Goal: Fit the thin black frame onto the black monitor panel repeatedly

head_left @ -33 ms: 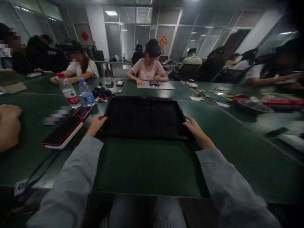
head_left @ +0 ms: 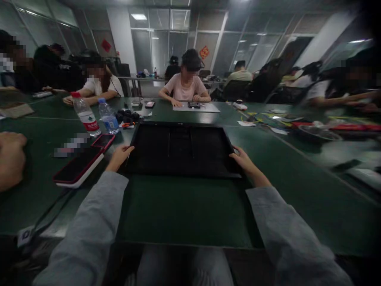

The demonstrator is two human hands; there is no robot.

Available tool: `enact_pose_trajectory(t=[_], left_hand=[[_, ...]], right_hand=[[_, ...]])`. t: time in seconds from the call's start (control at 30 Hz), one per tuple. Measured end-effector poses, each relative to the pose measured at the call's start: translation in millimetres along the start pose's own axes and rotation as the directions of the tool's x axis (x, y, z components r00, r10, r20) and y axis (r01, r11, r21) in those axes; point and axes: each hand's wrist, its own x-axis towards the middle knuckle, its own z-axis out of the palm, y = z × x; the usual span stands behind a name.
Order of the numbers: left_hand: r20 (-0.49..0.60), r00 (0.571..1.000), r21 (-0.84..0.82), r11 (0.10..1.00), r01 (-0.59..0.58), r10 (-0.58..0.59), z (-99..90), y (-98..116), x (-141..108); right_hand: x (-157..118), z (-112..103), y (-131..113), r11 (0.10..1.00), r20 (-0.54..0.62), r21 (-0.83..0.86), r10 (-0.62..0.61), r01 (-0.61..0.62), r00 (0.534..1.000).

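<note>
Panel (head_left: 181,149), one: side edges grasped by fingers of your left hand (head_left: 120,156) and right hand (head_left: 246,162). Grip complete; remainder unshown.

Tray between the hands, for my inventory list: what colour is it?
The tray is black; it shows best in the head view.
</note>
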Motion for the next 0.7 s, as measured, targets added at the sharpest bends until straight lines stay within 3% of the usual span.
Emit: enact_pose_trajectory(t=[0.13, 0.23, 0.43, 0.57, 0.7], left_hand=[[0.053, 0.998, 0.11, 0.993, -0.049, 0.043, -9.5, -2, -5], [0.024, 0.998, 0.124, 0.991, -0.057, 0.055, -9.2, -1, -8], [-0.073, 0.995, -0.052, 0.996, -0.07, 0.066, -6.2, -8, -9], [-0.062, 0.997, -0.074, 0.996, -0.053, 0.048, -9.4, -9, -13], [-0.057, 0.997, -0.077, 0.996, -0.053, 0.048, -12.4, -3, -18]], right_hand=[[-1, -6, 3, 0.995, 0.038, 0.063, -0.08, 0.077, 0.996], [2, -2, 6, 0.982, 0.008, 0.137, -0.13, 0.127, 0.992], [11, -3, 17, 0.967, -0.077, 0.207, -0.134, 0.147, 0.988], [18, -11, 21, 0.969, -0.23, 0.184, -0.121, 0.165, 0.966], [21, -20, 25, 0.987, -0.458, 0.068, -0.1, 0.147, 0.883]])
